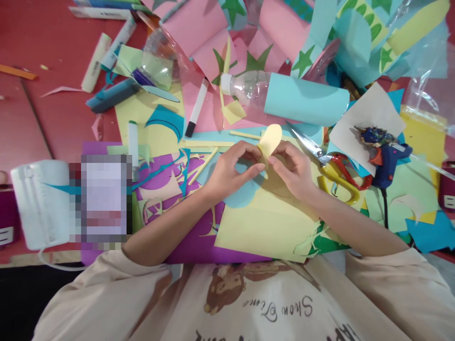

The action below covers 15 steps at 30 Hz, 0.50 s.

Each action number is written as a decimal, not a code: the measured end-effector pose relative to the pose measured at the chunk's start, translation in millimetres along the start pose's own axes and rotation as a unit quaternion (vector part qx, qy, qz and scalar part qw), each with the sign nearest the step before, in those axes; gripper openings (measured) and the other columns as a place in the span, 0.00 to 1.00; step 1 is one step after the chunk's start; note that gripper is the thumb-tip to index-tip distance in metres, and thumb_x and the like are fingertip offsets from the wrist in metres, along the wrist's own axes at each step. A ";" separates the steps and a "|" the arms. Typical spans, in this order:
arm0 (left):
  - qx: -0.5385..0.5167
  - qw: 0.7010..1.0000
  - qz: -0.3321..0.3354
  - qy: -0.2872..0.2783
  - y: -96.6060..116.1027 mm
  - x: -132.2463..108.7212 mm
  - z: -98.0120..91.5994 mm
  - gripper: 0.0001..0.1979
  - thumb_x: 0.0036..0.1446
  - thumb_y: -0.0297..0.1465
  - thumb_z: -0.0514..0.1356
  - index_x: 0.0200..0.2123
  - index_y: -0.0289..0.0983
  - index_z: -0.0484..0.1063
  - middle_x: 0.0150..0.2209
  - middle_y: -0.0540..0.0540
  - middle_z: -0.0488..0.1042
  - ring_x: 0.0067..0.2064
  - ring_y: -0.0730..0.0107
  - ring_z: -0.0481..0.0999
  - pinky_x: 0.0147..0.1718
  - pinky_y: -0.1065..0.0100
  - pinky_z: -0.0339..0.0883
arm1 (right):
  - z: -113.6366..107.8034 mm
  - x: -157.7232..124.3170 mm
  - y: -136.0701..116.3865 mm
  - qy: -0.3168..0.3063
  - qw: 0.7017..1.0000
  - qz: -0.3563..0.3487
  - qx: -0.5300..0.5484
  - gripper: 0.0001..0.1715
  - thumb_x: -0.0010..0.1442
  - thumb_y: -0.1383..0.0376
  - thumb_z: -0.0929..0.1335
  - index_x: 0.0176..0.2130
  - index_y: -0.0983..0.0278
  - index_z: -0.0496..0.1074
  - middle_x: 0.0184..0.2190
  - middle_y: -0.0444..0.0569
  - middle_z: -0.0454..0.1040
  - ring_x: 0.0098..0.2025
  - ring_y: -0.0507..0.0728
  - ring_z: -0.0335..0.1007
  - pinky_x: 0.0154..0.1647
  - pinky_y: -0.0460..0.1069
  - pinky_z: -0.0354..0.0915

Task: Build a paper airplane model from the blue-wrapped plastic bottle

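Between my hands stands a small yellow paper piece [272,138] with a rounded top, above the pale yellow sheets. My left hand [240,168] pinches its lower left side with thumb and fingers. On its lower right side, my right hand [292,168] has its fingers closed around the edge. Below the hands lies a large pale yellow sheet [263,227], with a light blue paper shape [241,192] partly under my left hand. Just beyond the hands rests a plastic bottle [305,98] wrapped in light blue paper.
Scissors [334,173] with red and yellow handles lie open to the right, beside a blue glue gun [387,163]. Pink rolls [197,28] with green stars stand at the back. Markers [95,61], paper scraps, a phone [105,196] and a white case [41,203] are at the left.
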<state>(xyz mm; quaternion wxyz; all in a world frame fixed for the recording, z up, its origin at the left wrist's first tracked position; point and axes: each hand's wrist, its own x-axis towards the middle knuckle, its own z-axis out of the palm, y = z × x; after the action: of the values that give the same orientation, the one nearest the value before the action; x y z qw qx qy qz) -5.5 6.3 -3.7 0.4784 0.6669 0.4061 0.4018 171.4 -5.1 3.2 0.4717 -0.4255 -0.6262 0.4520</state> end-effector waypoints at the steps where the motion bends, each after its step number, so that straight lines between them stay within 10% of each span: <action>1: -0.013 1.000 -0.016 -0.003 -0.8 0.0 0.4 0.18 0.54 0.47 0.63 0.35 0.38 0.69 0.33 0.47 0.75 0.34 0.71 0.75 0.34 0.70 0.70 | -0.3 -0.3 -0.6 -0.015 1.000 -0.008 -0.006 0.01 0.63 0.65 0.67 0.36 0.59 0.70 0.42 0.48 0.75 0.47 0.55 0.71 0.50 0.54 0.66; 5: -0.032 0.999 -0.042 0.009 -3.9 0.7 0.1 0.19 0.56 0.49 0.60 0.32 0.38 0.67 0.28 0.50 0.72 0.30 0.72 0.73 0.30 0.70 0.68 | -2.4 0.8 -1.5 -0.039 0.998 -0.029 -0.029 0.03 0.63 0.65 0.67 0.36 0.59 0.73 0.48 0.50 0.73 0.53 0.57 0.69 0.57 0.56 0.63; 15: 0.023 0.999 -0.014 0.021 -1.1 3.0 -2.8 0.14 0.58 0.38 0.58 0.24 0.37 0.63 0.21 0.54 0.63 0.23 0.78 0.63 0.22 0.75 0.58 | 0.1 3.7 -1.2 -0.039 0.996 0.075 0.028 0.07 0.58 0.66 0.69 0.30 0.63 0.66 0.27 0.41 0.64 0.29 0.50 0.61 0.32 0.48 0.58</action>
<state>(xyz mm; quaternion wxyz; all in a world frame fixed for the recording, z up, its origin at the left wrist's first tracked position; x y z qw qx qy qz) -7.2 10.2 -3.6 0.4600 0.6633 0.4342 0.3999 170.5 -1.8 5.1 0.4229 -0.4402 -0.5978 0.5196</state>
